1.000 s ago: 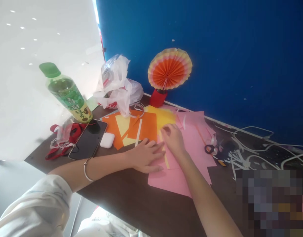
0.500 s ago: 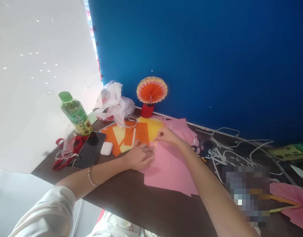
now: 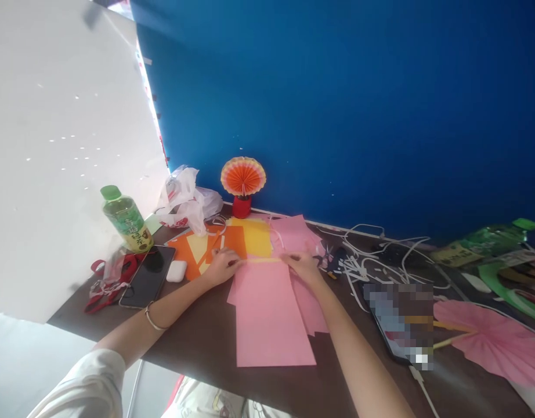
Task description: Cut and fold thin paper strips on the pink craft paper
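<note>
A: Report the position of both hands.

B: The left hand (image 3: pixel 223 266) and the right hand (image 3: pixel 300 265) rest at the far edge of a pink sheet (image 3: pixel 267 307) that lies flat on the dark table (image 3: pixel 198 342). Each hand sits at one end of a narrow yellow strip (image 3: pixel 264 259) that runs along that far edge.

A: State of the fingers?

B: The left fingers are bent, with the tips pinched on the left end of the strip. The right fingers are curled down onto the right end. Both hands grip or press the strip; the exact contact is too small to resolve.

A: Location of the pink sheet?

B: It lies directly in front of the person, with its long side running toward the table's near edge. More pink sheets (image 3: pixel 313 310) lie under it, fanned out to the right.

A: Items to the left?

B: Orange and yellow sheets (image 3: pixel 232 241) lie just beyond the left hand. Farther left are a white earbud case (image 3: pixel 176 271), a dark phone (image 3: pixel 148 278), a red lanyard (image 3: pixel 106 284) and a green bottle (image 3: pixel 127 219). A white plastic bag (image 3: pixel 184 200) sits behind them.

A: Items at the back and to the right?

B: A folded paper fan (image 3: pixel 243 176) stands upright in a red holder against the blue wall (image 3: pixel 358 104). White cables (image 3: pixel 380 255) lie tangled to the right, and a pink paper fan (image 3: pixel 494 339) lies flat at the far right.
</note>
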Available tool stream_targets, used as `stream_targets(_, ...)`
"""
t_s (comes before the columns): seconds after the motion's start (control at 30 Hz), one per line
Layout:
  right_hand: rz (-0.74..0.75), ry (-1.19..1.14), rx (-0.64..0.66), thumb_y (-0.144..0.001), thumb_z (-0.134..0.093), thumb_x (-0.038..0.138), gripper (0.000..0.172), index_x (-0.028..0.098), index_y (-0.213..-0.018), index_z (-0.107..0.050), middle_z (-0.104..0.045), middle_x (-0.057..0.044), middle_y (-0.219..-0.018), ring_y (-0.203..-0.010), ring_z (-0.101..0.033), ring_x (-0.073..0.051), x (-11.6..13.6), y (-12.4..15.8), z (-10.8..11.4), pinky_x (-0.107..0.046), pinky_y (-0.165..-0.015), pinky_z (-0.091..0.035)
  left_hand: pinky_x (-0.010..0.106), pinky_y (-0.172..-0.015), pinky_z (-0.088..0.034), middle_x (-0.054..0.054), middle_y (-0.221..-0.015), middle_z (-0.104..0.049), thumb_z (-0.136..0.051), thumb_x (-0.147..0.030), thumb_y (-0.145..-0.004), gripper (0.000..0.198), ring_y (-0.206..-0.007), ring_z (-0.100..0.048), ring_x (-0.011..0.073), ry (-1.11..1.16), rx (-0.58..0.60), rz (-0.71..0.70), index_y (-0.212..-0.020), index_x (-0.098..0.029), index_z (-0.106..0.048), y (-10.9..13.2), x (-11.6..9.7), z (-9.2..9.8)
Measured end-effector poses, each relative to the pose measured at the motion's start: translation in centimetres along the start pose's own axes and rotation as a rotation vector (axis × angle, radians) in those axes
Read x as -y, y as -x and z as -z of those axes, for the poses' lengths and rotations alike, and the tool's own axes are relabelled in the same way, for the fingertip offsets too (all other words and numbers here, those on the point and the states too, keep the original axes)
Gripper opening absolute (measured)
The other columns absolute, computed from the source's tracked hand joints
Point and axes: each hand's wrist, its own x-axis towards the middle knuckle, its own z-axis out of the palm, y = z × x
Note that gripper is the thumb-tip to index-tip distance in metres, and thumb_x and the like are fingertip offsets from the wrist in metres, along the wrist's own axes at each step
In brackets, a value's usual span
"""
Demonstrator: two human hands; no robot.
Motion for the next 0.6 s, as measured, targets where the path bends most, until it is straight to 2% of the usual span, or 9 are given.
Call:
stream_targets(0.13, 0.004, -0.019, -0.040, -0.064, -0.059, 0.050, 0.034, 0.017, -0.056, -0.060, -0.047, 0.003, -0.040, -0.035, -0.037, -0.011, -1.4, 1.7, -0.5, -0.026, -0.038, -0.028, 0.034, -0.079, -0.039, 0.003, -0.075, -0.059, -0.032, -0.041, -0.089, 0.043, -0.078, -0.053, 0.0166, 0.075, -0.071, 0.023, -0.064, -0.018, -0.058, 0.0, -0.1, 0.0)
stream_targets(0.23, 0.030, -0.059, -0.156, -0.065, -0.059, 0.050, 0.033, 0.018, -0.057, -0.060, -0.052, 0.001, -0.042, -0.037, -0.043, -0.014, -2.5, 2.2, -0.5, -0.027, -0.039, -0.034, 0.034, -0.084, -0.041, 0.005, -0.086, -0.061, -0.028, -0.036, -0.090, 0.038, -0.088, -0.054, 0.0176, 0.164, -0.243, 0.083, -0.083, -0.019, -0.061, 0.1, 0.3, -0.2)
stream_targets(0.33, 0.033, -0.135, -0.330, -0.069, -0.057, 0.050, 0.033, 0.017, -0.069, -0.062, -0.056, -0.001, -0.047, -0.041, -0.051, -0.017, -3.6, 2.4, 0.0, -0.030, -0.044, -0.040, 0.033, -0.085, -0.042, 0.006, -0.096, -0.061, -0.028, -0.034, -0.090, 0.033, -0.095, -0.055, 0.0177, 0.224, -0.437, 0.194, -0.097, -0.020, -0.056, 0.1, 1.2, 0.1)
stream_targets(0.43, 0.043, -0.231, -0.458, -0.070, -0.059, 0.047, 0.037, 0.016, -0.090, -0.060, -0.061, -0.003, -0.057, -0.048, -0.058, -0.019, -4.4, 2.7, 0.6, -0.031, -0.050, -0.046, 0.033, -0.082, -0.044, 0.006, -0.099, -0.061, -0.032, -0.030, -0.088, 0.027, -0.093, -0.055, 0.0182, 0.144, -0.555, 0.265, -0.098, -0.019, -0.054, 0.0, 2.2, 1.2)
stream_targets(0.5, 0.039, -0.237, -0.484, -0.072, -0.058, 0.047, 0.038, 0.015, -0.094, -0.058, -0.063, -0.005, -0.061, -0.051, -0.060, -0.020, -4.9, 2.8, 0.8, -0.032, -0.053, -0.047, 0.034, -0.085, -0.042, 0.007, -0.099, -0.061, -0.036, -0.022, -0.084, 0.022, -0.096, -0.054, 0.0193, -0.004, -0.563, 0.246, -0.094, -0.018, -0.055, 0.0, 2.9, 2.1)
stream_targets(0.6, 0.051, -0.154, -0.497, -0.074, -0.053, 0.045, 0.035, 0.015, -0.090, -0.060, -0.064, -0.007, -0.063, -0.058, -0.062, -0.023, -5.3, 2.9, 0.6, -0.034, -0.056, -0.048, 0.036, -0.088, -0.039, 0.008, -0.099, -0.059, -0.042, -0.018, -0.079, 0.022, -0.099, -0.052, 0.0228, -0.254, -0.471, 0.246, -0.094, -0.018, -0.059, 0.1, 3.7, 2.9)
